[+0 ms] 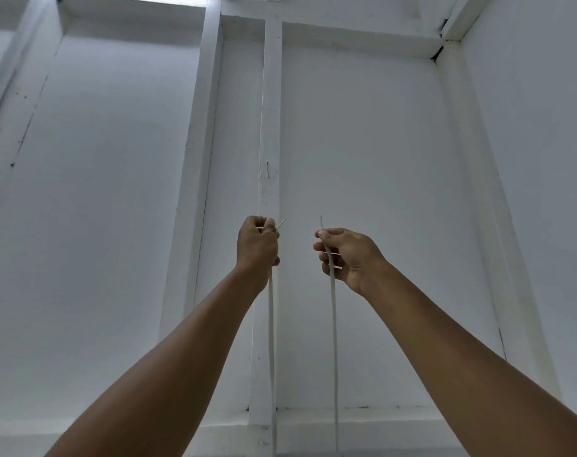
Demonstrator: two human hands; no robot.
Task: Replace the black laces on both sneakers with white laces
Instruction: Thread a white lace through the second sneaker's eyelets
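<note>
Both my arms reach up and forward in front of a white wall. My left hand (257,245) is closed around one end of a white lace (272,341), whose tip pokes out above my fingers. My right hand (346,255) pinches the other end, with its tip standing upright above my thumb. The two strands hang straight down, side by side, and leave the frame at the bottom. No sneakers or black laces are in view.
A white panelled wall (362,192) with vertical battens fills the view. A small nail (268,168) sticks out of the middle batten above my hands. A horizontal rail (362,415) runs low across the wall.
</note>
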